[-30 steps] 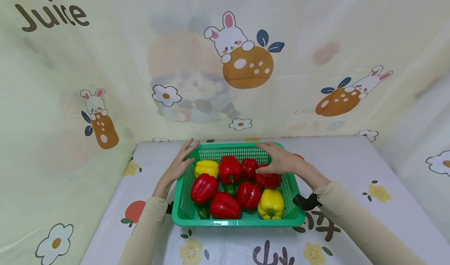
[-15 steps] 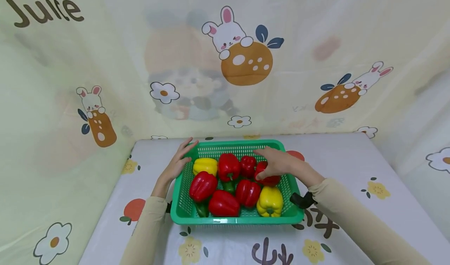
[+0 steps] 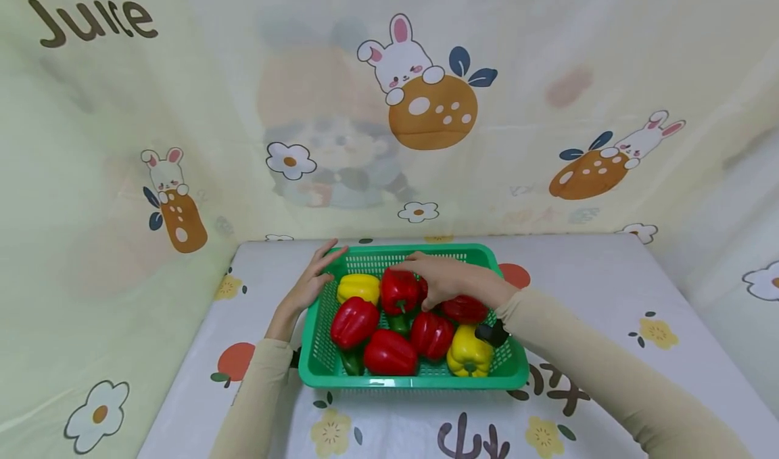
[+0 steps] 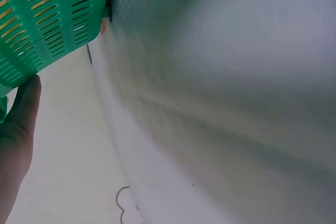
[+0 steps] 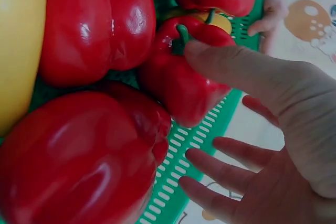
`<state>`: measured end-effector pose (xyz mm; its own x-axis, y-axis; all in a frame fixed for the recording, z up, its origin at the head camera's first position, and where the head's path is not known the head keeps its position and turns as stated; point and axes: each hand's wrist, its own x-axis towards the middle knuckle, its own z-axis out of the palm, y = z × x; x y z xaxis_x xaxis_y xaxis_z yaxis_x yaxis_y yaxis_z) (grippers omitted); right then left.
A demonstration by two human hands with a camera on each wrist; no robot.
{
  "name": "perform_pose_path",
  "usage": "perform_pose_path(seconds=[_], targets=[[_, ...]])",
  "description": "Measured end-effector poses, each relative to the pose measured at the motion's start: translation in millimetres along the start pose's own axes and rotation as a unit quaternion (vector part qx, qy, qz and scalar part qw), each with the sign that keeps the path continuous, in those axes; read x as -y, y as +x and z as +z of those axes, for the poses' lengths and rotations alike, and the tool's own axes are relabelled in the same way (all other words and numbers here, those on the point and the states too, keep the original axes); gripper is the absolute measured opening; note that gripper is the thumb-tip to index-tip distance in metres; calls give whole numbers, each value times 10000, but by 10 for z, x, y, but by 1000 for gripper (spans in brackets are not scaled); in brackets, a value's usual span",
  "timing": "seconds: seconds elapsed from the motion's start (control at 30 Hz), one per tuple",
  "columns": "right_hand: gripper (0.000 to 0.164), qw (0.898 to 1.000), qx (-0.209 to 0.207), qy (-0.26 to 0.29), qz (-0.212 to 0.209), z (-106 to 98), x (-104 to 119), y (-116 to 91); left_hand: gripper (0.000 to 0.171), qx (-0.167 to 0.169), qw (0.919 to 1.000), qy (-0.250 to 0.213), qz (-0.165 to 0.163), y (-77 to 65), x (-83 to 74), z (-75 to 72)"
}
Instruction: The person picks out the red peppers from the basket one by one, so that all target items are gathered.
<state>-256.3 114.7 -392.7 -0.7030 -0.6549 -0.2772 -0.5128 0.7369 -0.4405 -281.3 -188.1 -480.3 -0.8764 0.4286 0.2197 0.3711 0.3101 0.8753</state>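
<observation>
A green plastic basket [image 3: 420,382] holds several red and yellow bell peppers. My left hand [image 3: 310,283] rests at its left rim with straight fingers; in the left wrist view the thumb [image 4: 26,103] meets the slotted basket wall [image 4: 58,19]. Over the back of the basket reaches my right hand [image 3: 453,278], thumb and fingers spread, beside a red bell pepper [image 3: 399,293]. The right wrist view has the thumb overlapping a red bell pepper [image 5: 176,90] near its green stem, while the other fingers extend apart from it. A smaller red pepper is mostly hidden beneath this hand.
One yellow pepper [image 3: 358,288] lies at the back left, another yellow pepper [image 3: 470,352] at the front right. Dark green vegetables [image 3: 351,362] show between the red ones. The patterned tablecloth [image 3: 584,276] surrounds the basket, and a printed curtain [image 3: 523,74] hangs behind.
My right hand has moved left across the basket, from above the right-hand red pepper to the red pepper at the back middle. The left hand stays at the rim.
</observation>
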Motion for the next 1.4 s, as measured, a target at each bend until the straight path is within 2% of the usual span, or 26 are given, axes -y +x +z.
perform_pose_path(seconds=[0.1, 0.27, 0.4, 0.53, 0.73, 0.9, 1.0, 1.13, 1.4], targets=[[83, 9998, 137, -67, -133, 29, 16, 97, 63, -46, 10000, 36, 36, 33, 167, 3], [83, 9983, 252, -460, -260, 116, 25, 205, 63, -9, 10000, 28, 89, 41, 206, -1], [80, 9964, 182, -779, -274, 151, 27, 244, 63, -6, 9999, 3, 122, 43, 221, -9], [74, 9962, 78, -725, -471, 144, -1, 234, 64, -30, 10000, -62, 64, 54, 212, 1], [70, 9970, -50, -132, -758, 102, -86, 216, 63, -11, 9999, -141, 4, 62, 158, 11], [73, 9948, -161, 654, -768, 67, -171, 180, 62, 140, 9997, -205, -46, 4, -77, -16], [74, 9888, -269, 1229, -803, 29, -215, 126, 61, 187, 9996, -202, -62, -21, -181, -20], [75, 9795, -489, 1777, -807, -31, -267, 32, 61, 170, 9996, -222, -69, -32, -211, -10], [74, 9692, -1063, 2192, -369, -165, -453, -164, 61, 60, 9996, -255, -119, -30, -191, 10]])
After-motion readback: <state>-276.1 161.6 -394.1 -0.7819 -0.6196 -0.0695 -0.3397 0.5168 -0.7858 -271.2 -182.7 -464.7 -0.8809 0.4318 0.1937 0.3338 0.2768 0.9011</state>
